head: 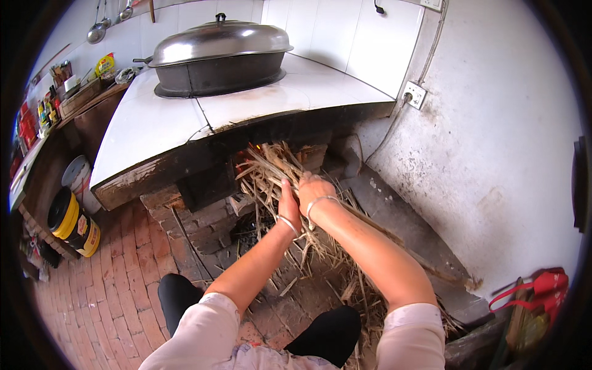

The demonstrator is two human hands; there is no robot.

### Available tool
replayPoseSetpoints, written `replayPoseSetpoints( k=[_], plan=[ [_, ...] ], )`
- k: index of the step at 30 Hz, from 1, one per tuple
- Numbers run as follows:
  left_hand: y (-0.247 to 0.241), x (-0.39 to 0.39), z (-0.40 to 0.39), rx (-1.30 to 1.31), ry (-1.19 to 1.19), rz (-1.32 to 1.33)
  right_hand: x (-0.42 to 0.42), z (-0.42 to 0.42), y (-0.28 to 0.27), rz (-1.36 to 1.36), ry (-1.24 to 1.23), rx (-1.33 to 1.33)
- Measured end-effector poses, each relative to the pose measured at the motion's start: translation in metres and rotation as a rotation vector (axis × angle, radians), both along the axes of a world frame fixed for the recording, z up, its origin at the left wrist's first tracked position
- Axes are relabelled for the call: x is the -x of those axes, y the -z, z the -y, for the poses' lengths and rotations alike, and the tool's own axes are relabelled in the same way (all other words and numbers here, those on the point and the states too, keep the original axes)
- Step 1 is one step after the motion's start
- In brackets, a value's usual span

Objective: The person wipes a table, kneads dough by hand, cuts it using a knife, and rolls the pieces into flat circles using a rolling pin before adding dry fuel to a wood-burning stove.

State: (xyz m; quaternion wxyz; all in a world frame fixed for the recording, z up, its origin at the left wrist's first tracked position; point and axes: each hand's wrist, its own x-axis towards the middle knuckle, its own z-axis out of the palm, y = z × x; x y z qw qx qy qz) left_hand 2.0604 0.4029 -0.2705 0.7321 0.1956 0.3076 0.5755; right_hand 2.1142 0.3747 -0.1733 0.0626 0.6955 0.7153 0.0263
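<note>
A bundle of dry plant stalks (268,173) slants into the mouth of a brick stove (203,219), where small orange flames (254,147) glow behind it. My left hand (290,206) presses against the near side of the bundle, its thumb pointing up along the stalks. Just to its right, my right hand (316,189) grips the same bundle from above with curled fingers. Each wrist carries a silvery bangle. Loose stalk ends hang below my hands, and the far end of the bundle is hidden inside the opening.
A large pan with a domed metal lid (222,41) sits on the white-tiled stovetop (148,125). More stalks (356,286) litter the brick floor. A thin dark rod (189,240) leans on the stove. A yellow-and-black bucket (76,224) stands left; a wall socket (414,95) holds a plug.
</note>
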Motion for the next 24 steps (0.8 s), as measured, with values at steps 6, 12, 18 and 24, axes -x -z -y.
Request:
replayPoseSetpoints(
  k=[6,12,18,24],
  plan=[
    [0.031,0.012,-0.035,-0.098,0.208,0.322,0.008,-0.043,0.062,-0.070,0.039,-0.113],
    [-0.003,0.031,-0.029,-0.086,0.125,0.301,0.038,-0.042,0.036,0.360,-0.065,-0.177],
    [-0.002,0.069,-0.068,-0.150,0.119,0.282,0.068,-0.084,0.043,0.228,-0.079,-0.388],
    [0.047,0.100,0.009,-0.786,-0.338,-1.244,0.032,-0.098,0.064,0.121,-0.130,-0.399]
  ],
)
